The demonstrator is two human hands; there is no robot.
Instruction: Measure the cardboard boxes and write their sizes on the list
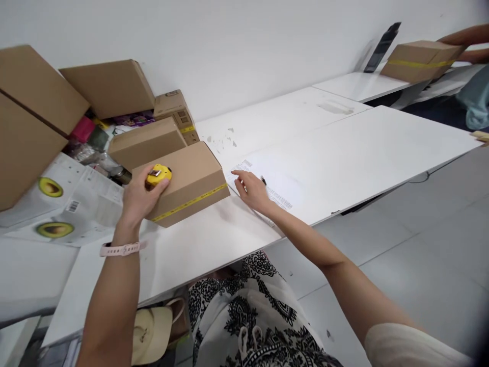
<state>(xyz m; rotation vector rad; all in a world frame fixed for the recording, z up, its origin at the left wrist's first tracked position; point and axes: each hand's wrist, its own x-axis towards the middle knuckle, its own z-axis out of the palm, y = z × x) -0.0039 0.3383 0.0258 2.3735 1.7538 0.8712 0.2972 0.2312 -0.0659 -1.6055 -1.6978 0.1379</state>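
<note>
My left hand (pixel 138 200) grips a yellow tape measure (pixel 158 175) against the top left corner of a cardboard box (pixel 191 178). The yellow tape runs along the box's front face to its right end. My right hand (pixel 251 189) rests on a printed sheet of paper (pixel 284 191) just right of the box, fingers curled around a dark pen (pixel 263 180). Both lie on the white table (pixel 344 153).
Several more cardboard boxes (pixel 110 86) and packets are piled at the left, over an avocado-printed carton (pixel 57 204). At the far right another person's arms hold a taped box (pixel 420 60) on a farther table. Grey floor lies to the right.
</note>
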